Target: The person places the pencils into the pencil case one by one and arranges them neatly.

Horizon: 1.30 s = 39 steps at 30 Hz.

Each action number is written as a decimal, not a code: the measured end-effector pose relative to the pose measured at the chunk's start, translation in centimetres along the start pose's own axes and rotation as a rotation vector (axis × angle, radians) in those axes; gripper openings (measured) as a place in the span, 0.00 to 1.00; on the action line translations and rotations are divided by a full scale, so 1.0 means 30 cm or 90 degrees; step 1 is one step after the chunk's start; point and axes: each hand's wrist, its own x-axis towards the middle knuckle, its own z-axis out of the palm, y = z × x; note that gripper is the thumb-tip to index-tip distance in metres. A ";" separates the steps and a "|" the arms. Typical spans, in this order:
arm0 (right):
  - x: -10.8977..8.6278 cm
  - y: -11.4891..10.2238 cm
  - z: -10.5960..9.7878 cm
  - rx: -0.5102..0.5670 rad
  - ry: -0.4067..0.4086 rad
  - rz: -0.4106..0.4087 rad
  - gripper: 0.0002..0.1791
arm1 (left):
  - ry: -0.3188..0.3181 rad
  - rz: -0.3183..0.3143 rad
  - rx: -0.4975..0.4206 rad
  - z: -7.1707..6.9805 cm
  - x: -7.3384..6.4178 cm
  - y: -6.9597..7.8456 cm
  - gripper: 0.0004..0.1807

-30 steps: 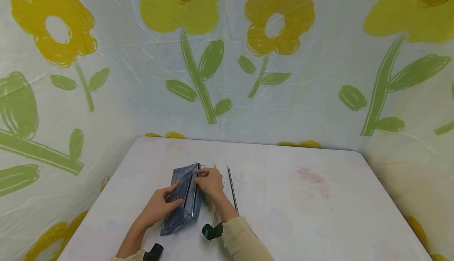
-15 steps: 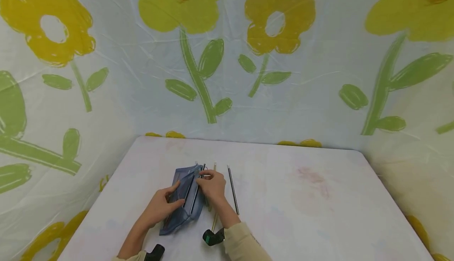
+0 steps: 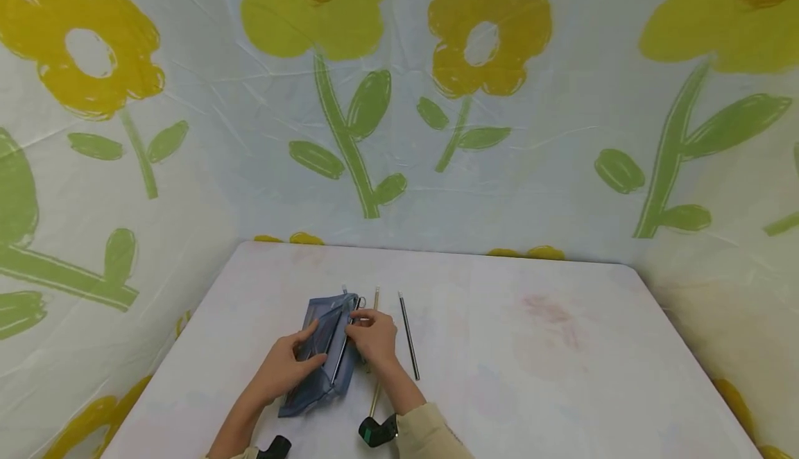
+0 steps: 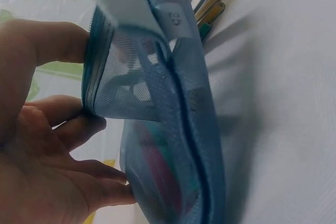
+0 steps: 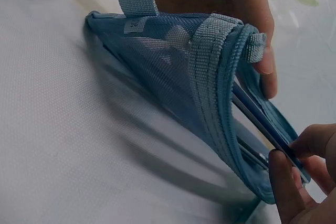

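Pinching the dark pencil between thumb and fingertips, our right hand works at the mouth of the blue mesh pouch, left of centre on the worktop. The relation that counts is this: the pencil lies just left of our right hand, between the parted zip edges, and the mouth faces that hand. The pencil's long axis slants from our fingertips, at the far right, down toward our near left, close to parallel with the pouch's own length. One end points toward the pouch's near end; we cannot tell which end is the tip.

Our left hand holds the pouch from its left side, thumb and forefinger set wide apart by the opening; our right hand is the nearer to the pencil.

Farther right, a gold pencil shows partly behind our right hand, and a black pencil lies apart, pointing away from us. Beyond the worktop hangs a flowered cloth.
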 end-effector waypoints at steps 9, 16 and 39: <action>0.012 0.014 0.020 -0.031 -0.045 -0.015 0.14 | -0.010 -0.002 -0.004 -0.002 0.001 -0.008 0.38; 0.014 0.004 -0.014 0.037 -0.044 -0.013 0.09 | 0.000 0.006 0.004 -0.013 -0.002 -0.002 0.37; 0.053 0.092 -0.354 -0.357 -0.034 -0.118 0.14 | -0.016 0.001 -0.041 -0.007 -0.001 -0.031 0.35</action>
